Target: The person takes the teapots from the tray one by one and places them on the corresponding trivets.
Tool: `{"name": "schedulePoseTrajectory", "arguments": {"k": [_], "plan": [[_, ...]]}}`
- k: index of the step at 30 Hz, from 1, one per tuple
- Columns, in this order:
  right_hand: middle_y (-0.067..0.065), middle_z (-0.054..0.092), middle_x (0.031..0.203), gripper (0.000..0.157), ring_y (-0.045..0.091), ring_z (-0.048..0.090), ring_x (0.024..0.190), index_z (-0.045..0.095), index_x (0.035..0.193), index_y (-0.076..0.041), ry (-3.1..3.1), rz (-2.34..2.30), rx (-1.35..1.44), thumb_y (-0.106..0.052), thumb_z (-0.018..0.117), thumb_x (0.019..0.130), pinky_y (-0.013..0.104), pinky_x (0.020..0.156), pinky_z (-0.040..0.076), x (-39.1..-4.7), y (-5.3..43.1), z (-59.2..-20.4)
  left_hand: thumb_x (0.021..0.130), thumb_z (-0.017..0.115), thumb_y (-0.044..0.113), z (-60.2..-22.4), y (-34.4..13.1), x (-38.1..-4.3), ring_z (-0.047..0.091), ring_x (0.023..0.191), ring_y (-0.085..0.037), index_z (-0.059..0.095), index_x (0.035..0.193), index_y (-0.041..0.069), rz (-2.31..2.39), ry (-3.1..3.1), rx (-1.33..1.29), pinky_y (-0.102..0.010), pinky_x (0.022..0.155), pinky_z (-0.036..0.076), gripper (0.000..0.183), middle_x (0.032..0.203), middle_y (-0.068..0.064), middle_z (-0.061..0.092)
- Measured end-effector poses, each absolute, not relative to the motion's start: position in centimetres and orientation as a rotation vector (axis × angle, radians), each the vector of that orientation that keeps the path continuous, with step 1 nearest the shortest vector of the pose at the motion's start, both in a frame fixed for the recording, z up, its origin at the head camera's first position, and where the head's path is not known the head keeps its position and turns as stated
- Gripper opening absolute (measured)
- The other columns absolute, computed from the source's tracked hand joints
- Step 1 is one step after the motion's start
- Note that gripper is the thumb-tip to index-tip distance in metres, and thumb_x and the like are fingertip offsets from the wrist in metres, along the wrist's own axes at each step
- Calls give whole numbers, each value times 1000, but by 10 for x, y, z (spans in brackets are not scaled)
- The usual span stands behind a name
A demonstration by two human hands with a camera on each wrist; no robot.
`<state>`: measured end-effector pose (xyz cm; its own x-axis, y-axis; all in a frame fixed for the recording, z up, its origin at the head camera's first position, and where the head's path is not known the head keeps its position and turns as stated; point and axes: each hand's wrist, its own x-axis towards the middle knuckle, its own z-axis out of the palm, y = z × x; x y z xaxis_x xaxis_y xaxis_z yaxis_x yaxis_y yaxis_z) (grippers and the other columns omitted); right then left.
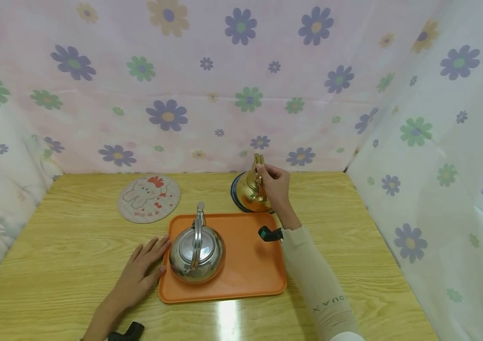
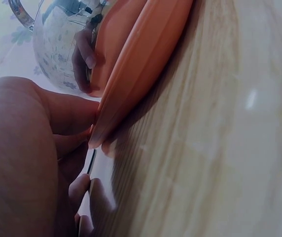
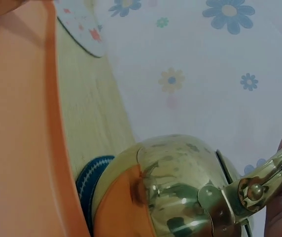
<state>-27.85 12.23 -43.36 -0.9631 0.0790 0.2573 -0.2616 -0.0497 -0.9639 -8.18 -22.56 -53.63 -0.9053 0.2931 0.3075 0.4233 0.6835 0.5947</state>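
My right hand [image 1: 276,182] grips the upright handle of a shiny gold kettle [image 1: 253,196]. That kettle stands over a dark blue round mat [image 1: 235,192], just behind the orange tray [image 1: 251,265]. In the right wrist view the gold kettle [image 3: 180,182] shows its handle joint, with part of the hand [image 3: 281,212] behind the handle. My left hand [image 1: 141,267] has its fingers extended, and its thumb and fingertips touch the tray's left edge. A silver kettle [image 1: 190,272] sits on the left half of the tray, its handle raised. The left wrist view shows the thumb [image 2: 74,111] against the tray rim [image 2: 146,59].
A round mat with a rabbit picture [image 1: 145,201] lies on the wooden table [image 1: 75,237], behind and left of the tray. Flower-patterned curtains [image 1: 207,94] hang behind the table and at both sides.
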Motion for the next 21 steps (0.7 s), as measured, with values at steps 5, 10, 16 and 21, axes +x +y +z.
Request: {"name": "schedulePoseTrajectory", "arguments": {"k": [5,10,16,21], "plan": [[22,72,94,40,18,69,84,66,119,16,-1994,2273,111,-19,67,100,23,79,57,-279,126,-433,98,64,18,-539,-227,-82,32,148,-43,49,152,11,-1004,-2702,-587,-35,127,0,57,158,-14,45],[26,71,104,42,20,71,88,64,124,15,-2017,2349,92,-19,67,100,23,78,58,-279,129,-432,98,64,18,-539,-227,-81,32,149,-41,49,152,11,-993,-2704,-587,-33,127,0,57,158,-14,45],[30,68,111,46,24,68,95,64,125,15,-2109,2328,130,-25,65,101,23,76,56,-279,134,-429,98,65,19,-541,-227,-82,31,150,-38,49,152,11,-1009,-2708,-583,-34,127,0,57,158,-13,45],[34,66,114,44,26,65,103,65,124,13,-2224,2229,170,-26,62,103,23,82,53,-279,135,-425,98,65,19,-540,-226,-82,32,149,-42,49,152,11,-1011,-2710,-575,-34,127,0,56,158,-13,45]]}}
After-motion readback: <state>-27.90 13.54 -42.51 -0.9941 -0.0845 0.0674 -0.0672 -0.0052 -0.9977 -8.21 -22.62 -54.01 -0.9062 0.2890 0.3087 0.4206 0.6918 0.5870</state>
